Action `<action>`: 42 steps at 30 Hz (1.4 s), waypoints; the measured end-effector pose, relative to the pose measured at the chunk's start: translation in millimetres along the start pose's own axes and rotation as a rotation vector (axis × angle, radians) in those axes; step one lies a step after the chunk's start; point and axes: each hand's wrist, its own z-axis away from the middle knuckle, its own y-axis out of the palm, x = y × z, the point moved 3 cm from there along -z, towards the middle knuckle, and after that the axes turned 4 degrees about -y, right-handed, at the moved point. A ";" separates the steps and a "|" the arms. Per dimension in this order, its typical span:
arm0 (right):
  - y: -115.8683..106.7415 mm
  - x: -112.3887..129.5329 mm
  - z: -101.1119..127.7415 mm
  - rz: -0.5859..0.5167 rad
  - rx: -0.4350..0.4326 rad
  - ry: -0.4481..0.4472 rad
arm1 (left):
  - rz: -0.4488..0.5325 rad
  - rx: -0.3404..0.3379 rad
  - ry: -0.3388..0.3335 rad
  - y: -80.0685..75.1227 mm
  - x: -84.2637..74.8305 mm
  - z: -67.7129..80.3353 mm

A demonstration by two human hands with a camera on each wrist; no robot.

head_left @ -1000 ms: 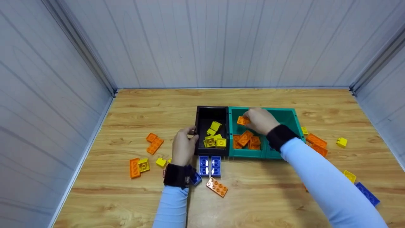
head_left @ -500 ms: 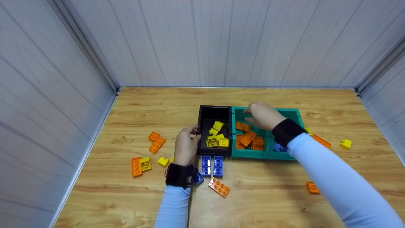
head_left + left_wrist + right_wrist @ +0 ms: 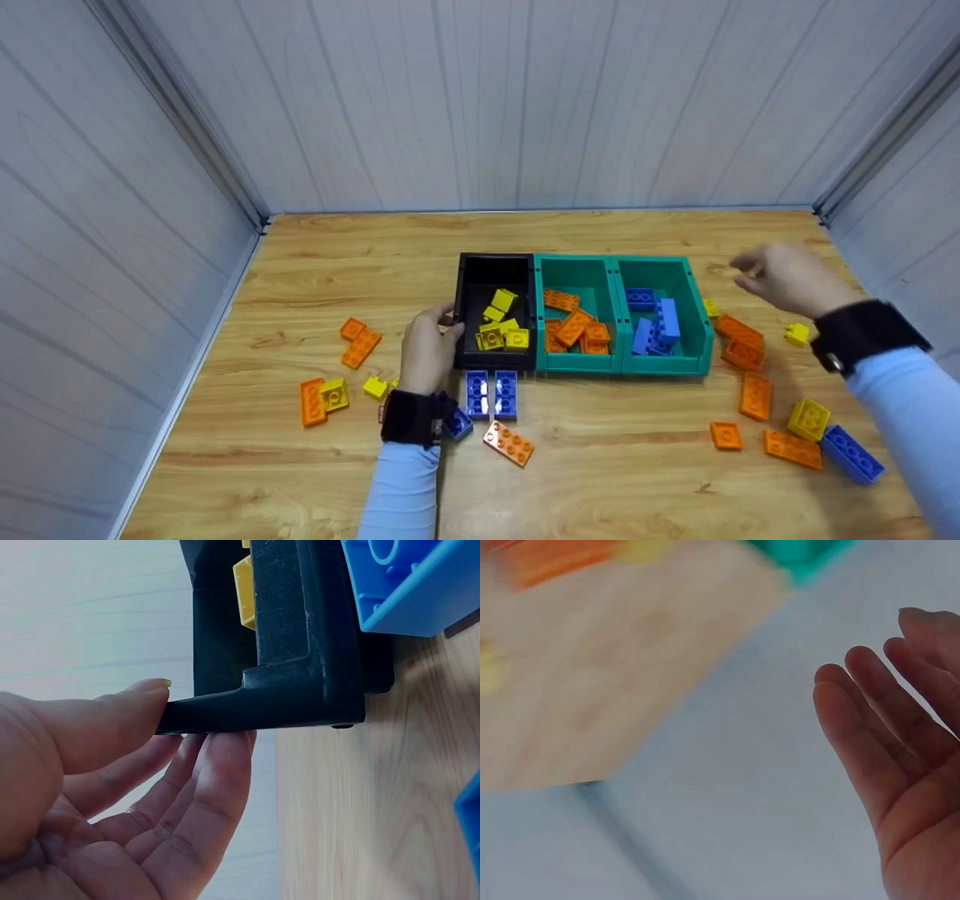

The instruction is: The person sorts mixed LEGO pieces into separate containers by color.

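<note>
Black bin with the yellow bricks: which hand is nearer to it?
Left. The left hand pinches the black bin at its left wall. The right hand hangs empty in the air beyond the teal bins, over loose bricks.

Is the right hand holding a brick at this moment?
No, in the right wrist view the right hand is open with straight fingers and an empty palm.
</note>
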 end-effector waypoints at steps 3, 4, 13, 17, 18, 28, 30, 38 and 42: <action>26.1 -30.0 23.6 -0.037 0.063 0.066 | -0.018 0.001 -0.005 -1.5 0.7 0.6; 35.5 -37.2 30.5 -0.053 0.083 0.080 | -0.027 0.000 -0.004 -1.9 0.9 0.7; 93.6 -52.7 61.0 -0.094 0.095 0.144 | -0.074 0.011 -0.023 -3.0 1.0 2.0; 95.1 -47.7 59.2 -0.051 0.083 0.122 | -0.063 0.010 -0.044 -3.1 1.3 2.3; 93.7 -46.0 59.1 -0.050 0.084 0.126 | -0.058 0.010 -0.048 -2.8 1.4 2.3; 38.8 -2.3 42.4 0.031 -0.137 -0.022 | -0.077 0.009 -0.007 -2.1 0.1 2.1; 25.8 17.3 33.4 0.060 -0.181 -0.050 | -0.077 0.011 -0.007 -2.6 -0.3 2.1; 16.0 105.4 -23.4 0.047 -0.186 -0.171 | -0.098 0.000 0.020 -3.4 -1.0 2.1; 32.7 133.0 -55.3 0.020 -0.100 -0.186 | -0.093 0.007 0.018 -1.6 -1.1 3.4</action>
